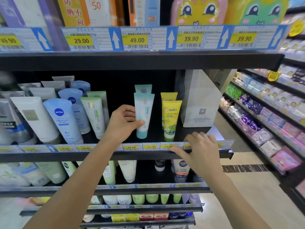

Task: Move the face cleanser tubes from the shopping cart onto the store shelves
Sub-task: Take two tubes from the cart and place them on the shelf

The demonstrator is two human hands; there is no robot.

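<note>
1. Grip: left hand (123, 123) holds a teal-and-white cleanser tube (143, 115), thumb across the front and fingers curled behind. The tube stands cap-down on the middle shelf (156, 136), apparently being seated upright.
2. Tube position: directly in front of a matching tube (143, 88) and just beside the yellow frog tubes (170, 120), so like products line up in rows.
3. Right hand (200, 149): fingers spread and holding nothing, resting on the price rail (150, 147), probably as a brace.
4. Shopping cart: out of view.

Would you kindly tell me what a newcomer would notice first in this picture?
The left hand grips a white-and-teal plastic tube upright on the middle shelf, centre frame. Just right of it stand yellow frog-printed tubes, while the right hand rests on the yellow-tagged shelf edge below them.
</note>
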